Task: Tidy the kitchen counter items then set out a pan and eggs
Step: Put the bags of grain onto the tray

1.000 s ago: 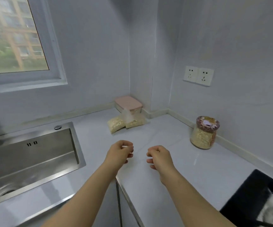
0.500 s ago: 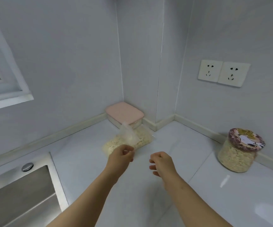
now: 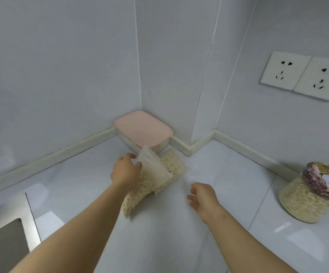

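Counter (image 3: 228,194): bag (image 3: 159,172) half-hidden behind left hand (image 3: 125,170)

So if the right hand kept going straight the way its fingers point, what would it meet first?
Probably the clear bag of oats. The right hand is open above the counter, fingers aimed left and slightly forward toward the bag the left hand grips. Depth is uncertain.

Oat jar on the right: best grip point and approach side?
Take the oat jar around its clear round wall just under the patterned lid, coming from the front-left, where the right hand hangs open. The wall trim sits close behind it, so the rear is blocked. It leans in this wide view; a side wrap looks safer than pinching the lid.
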`<state>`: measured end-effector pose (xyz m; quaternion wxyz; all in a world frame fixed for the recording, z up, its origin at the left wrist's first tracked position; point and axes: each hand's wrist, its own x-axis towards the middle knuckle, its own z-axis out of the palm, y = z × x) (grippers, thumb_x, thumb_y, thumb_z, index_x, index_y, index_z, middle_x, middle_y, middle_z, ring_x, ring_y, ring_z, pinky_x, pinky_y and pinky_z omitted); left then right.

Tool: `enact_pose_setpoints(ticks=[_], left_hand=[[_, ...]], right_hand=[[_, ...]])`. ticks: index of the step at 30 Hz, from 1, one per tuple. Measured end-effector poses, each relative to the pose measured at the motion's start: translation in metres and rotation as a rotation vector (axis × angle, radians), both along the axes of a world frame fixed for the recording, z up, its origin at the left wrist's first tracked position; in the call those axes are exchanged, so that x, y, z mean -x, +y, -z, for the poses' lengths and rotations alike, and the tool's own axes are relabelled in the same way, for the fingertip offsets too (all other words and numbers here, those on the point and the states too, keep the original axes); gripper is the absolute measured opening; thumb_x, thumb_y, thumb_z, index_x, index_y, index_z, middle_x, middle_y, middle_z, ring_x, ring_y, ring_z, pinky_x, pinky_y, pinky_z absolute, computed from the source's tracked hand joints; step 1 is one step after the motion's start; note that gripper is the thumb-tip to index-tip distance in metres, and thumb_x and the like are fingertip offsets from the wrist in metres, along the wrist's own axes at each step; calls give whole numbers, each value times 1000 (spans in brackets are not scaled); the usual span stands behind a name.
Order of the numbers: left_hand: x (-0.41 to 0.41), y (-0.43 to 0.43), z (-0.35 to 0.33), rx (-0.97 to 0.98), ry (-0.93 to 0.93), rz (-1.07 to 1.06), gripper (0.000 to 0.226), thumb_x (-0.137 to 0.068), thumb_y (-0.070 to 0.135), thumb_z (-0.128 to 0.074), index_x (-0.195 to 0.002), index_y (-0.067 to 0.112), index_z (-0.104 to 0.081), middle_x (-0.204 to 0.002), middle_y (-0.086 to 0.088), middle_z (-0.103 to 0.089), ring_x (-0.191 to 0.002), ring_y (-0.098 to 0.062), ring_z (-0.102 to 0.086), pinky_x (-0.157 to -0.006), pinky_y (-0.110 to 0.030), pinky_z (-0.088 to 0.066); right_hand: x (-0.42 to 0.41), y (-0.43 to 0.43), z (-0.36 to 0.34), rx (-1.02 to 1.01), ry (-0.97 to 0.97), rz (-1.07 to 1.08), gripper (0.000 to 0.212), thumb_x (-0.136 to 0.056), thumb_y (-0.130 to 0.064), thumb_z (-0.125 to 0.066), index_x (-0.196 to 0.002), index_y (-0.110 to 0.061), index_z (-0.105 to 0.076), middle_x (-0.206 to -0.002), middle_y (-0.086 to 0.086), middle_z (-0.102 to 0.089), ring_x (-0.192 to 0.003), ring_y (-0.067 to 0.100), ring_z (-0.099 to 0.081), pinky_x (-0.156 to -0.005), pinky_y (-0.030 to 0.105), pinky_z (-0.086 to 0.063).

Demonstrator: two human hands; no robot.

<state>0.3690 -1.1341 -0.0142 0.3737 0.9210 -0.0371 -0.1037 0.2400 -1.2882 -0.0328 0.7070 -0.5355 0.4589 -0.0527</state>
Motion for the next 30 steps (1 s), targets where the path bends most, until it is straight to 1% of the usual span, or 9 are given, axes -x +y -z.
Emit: enact_pose_setpoints(ticks=[4,8,11,14,16,18,23,26,30], left_hand=[[-26,-5,9,-18,290,91,65,-91,33,-54,-145,14,-23,-142,-13,-38,-121,-32,-47,-91,-33,-41],[-36,-11,17,-39,387,166,61,-87,40,-60,-137,13,-39,-130,-9,-52,-110,-27,-53,-93,-35,-45],[-41,-9,18,-103,401,204,62,-86,45,-60,-135,12,-43,-130,-8,-53,-114,-27,-53,-96,-35,-44],[-32,-6,21,-82,262,222,42,-91,39,-55,-126,17,-52,-123,-6,-57,-115,-28,-53,-97,-35,-41],[-25,0,24,69,142,154,14,-95,32,-49,-95,23,-60,-97,-4,-63,-92,-24,-58,-82,-33,-44],[-17,8,21,311,96,62,23,-97,26,-47,-77,23,-59,-74,-1,-59,-71,-21,-53,-66,-30,-41],[12,13,-6,805,205,-26,26,-99,19,-43,-81,16,-62,-82,-1,-63,-78,-17,-59,-69,-26,-47],[32,1,-15,853,273,31,26,-99,17,-41,-82,15,-61,-83,-2,-63,-79,-18,-59,-66,-26,-46],[53,-10,-10,825,329,65,17,-99,15,-42,-101,15,-59,-96,-4,-64,-84,-15,-61,-70,-26,-49]], right_hand=[[-33,-14,11,-257,-54,154,27,-95,-15,-47,-120,-4,-49,-123,18,-51,-107,29,-54,-96,37,-43],[-56,-22,13,-353,-106,166,43,-96,-21,-47,-136,-6,-40,-138,12,-47,-127,26,-49,-104,37,-39],[-70,-23,16,-397,-94,128,36,-94,-27,-53,-126,-10,-51,-122,8,-57,-114,21,-57,-94,32,-44],[-82,-18,17,-377,-29,104,16,-89,-27,-61,-88,-11,-61,-85,4,-61,-74,17,-58,-71,27,-49],[-86,-15,17,-321,-41,103,14,-90,-22,-61,-80,-11,-59,-78,4,-59,-68,16,-54,-67,27,-48],[-84,-12,16,-223,-99,68,10,-91,-21,-58,-84,-14,-57,-82,2,-59,-72,14,-53,-63,26,-42],[-59,-5,-4,-233,-299,-27,13,-90,-15,-58,-80,-20,-52,-74,-1,-59,-68,14,-53,-60,24,-39],[-44,-4,-28,-254,-377,-73,21,-88,-10,-58,-73,-19,-48,-66,1,-53,-57,14,-49,-51,24,-35],[-26,-6,-50,-115,-394,-130,16,-87,-5,-59,-75,-14,-54,-86,8,-65,-71,18,-60,-64,29,-46]])
